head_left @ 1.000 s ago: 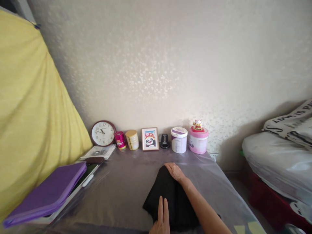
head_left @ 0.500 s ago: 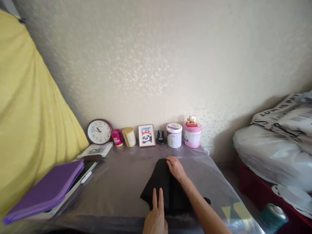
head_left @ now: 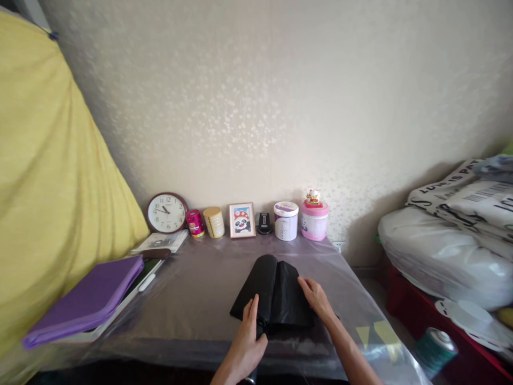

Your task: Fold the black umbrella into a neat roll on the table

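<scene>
A black nylon umbrella [head_left: 272, 294], collapsed with its canopy gathered in flat folds, lies on the table at centre. Its long axis runs from 12 o'clock to 6 o'clock, with the rounded canopy end pointing at 12 o'clock, toward the wall, and a dark shaft [head_left: 259, 330] emerging at 6 o'clock, toward the person.

The left hand [head_left: 244, 342] is partly closed, curled over the lower canopy and around the shaft. The right hand [head_left: 316, 299] is open, fingers together, its fingertips [head_left: 301, 283] touching the canopy's edge at 3 o'clock; it grasps nothing.

The table [head_left: 192, 305] is covered by a clear plastic sheet [head_left: 360, 305]. At 9 o'clock lies a purple zip folder [head_left: 82, 302] on a white tablet [head_left: 150, 278]. At 12 o'clock, along the wall, stand a round wall clock [head_left: 167, 213], a magenta tin [head_left: 195, 223], a cream tin [head_left: 214, 223], a framed panda picture [head_left: 242, 220], a black device [head_left: 264, 223], a white-and-purple tub [head_left: 286, 221] and a pink tub [head_left: 315, 225] topped by a cat figurine [head_left: 313, 197]. A yellow cloth [head_left: 52, 176] hangs at 10 o'clock. White plastic bags [head_left: 441, 256] sit on a red crate [head_left: 404, 305] at 3 o'clock.
</scene>
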Tool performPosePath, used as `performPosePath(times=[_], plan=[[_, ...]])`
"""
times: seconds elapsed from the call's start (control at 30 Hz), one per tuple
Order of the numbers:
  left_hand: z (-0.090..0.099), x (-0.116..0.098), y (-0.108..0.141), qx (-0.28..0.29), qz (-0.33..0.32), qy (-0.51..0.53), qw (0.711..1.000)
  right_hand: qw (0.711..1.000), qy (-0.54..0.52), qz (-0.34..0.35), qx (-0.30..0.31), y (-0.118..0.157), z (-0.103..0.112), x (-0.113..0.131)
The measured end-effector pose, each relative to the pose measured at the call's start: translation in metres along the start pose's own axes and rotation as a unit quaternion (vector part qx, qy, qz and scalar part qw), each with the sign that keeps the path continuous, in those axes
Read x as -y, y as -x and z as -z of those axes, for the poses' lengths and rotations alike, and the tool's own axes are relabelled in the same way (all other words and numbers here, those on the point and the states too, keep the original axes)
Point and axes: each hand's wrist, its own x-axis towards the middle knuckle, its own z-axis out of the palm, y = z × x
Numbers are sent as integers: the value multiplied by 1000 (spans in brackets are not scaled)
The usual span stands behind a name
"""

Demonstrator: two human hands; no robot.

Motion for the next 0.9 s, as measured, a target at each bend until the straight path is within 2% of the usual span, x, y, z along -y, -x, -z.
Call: performPosePath(times=[0.1, 0.23, 0.43, 0.57, 0.67, 0.9], plan=[[1, 2, 1, -1, -4, -5, 1000, 999, -38, 14, -28, 4, -6, 9], [3, 0, 3, -4, -7, -22, 1000, 991, -134, -10, -10, 11, -11, 6], [3, -8, 8, -5, 19, -80, 997, 972, -233, -23, -2, 24, -2, 2], [-2, -10, 9, -2, 38, -156, 987, 959, -282, -14, 27, 23, 0, 28], [-6, -11, 8, -2, 49, -206, 977, 958, -284, -4, 41, 18, -6, 52], [-10, -13, 8, -4, 52, -230, 972, 979, -189, 18, 73, -2, -46, 88]])
